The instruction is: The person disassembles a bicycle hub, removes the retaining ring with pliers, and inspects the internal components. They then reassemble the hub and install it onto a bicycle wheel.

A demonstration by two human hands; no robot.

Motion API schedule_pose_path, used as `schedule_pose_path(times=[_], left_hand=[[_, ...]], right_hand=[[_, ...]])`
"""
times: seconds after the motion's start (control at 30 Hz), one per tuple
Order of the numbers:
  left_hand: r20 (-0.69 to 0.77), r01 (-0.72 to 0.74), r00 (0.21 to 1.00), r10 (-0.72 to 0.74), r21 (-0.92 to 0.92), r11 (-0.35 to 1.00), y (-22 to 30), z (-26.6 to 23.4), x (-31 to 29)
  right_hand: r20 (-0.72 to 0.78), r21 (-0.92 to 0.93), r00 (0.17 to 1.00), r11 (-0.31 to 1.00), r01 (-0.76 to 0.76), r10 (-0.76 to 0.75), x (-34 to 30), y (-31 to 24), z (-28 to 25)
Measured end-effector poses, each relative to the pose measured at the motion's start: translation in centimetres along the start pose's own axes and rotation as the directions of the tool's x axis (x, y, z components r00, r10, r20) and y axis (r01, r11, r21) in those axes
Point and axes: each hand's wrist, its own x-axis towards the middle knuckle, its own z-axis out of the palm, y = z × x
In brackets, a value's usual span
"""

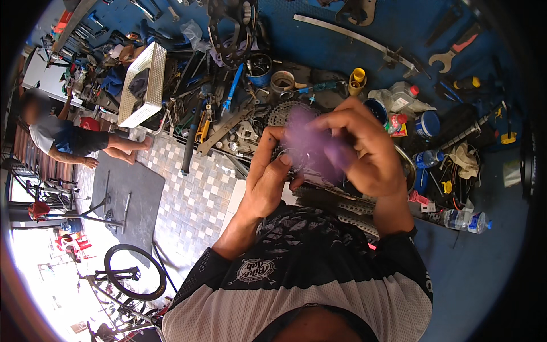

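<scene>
In front of my chest, my left hand point(265, 181) is closed round a small round metal part point(294, 162), its thumb pressing on the near side. Much of that part is covered by my fingers and the cloth, so its exact kind does not show. A purple cloth point(315, 139), smeared by motion, is pinched in the fingers of my right hand point(367, 149). The cloth lies against or just over the metal part. Behind both hands, a toothed bicycle cassette point(278, 115) rests on the cluttered bench.
Loose tools and parts crowd the bench, with a white perforated basket point(156, 77), a blue tub point(259, 71) and yellow cups point(357, 81). Bottles stand to the right, including a clear one point(464, 220). At far left are another person point(62, 134) and a bicycle wheel point(135, 272).
</scene>
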Motion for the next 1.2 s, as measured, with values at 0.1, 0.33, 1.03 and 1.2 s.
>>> schedule_pose_path(times=[0.1,0.33,1.03,1.2], left_hand=[[-0.002,0.021,1.000,-0.021,-0.097,0.995,0.8,1.0,0.0],[0.002,-0.032,0.999,0.032,-0.056,0.998,0.9,1.2,-0.3],[0.032,0.084,0.996,-0.081,-0.082,0.993,0.4,0.7,-0.2],[0.073,0.109,0.992,-0.107,-0.030,0.994,0.5,0.6,-0.4]], right_hand=[[-0.136,0.328,0.990,0.942,0.068,-0.024,-0.1,0.6,-0.3],[-0.213,0.165,0.950,0.950,0.267,-0.230,-0.3,2.4,-0.4],[0.137,0.105,0.974,0.975,-0.195,0.180,1.3,1.8,0.9],[0.217,0.082,0.944,0.959,-0.270,0.247,1.4,1.7,0.3]])
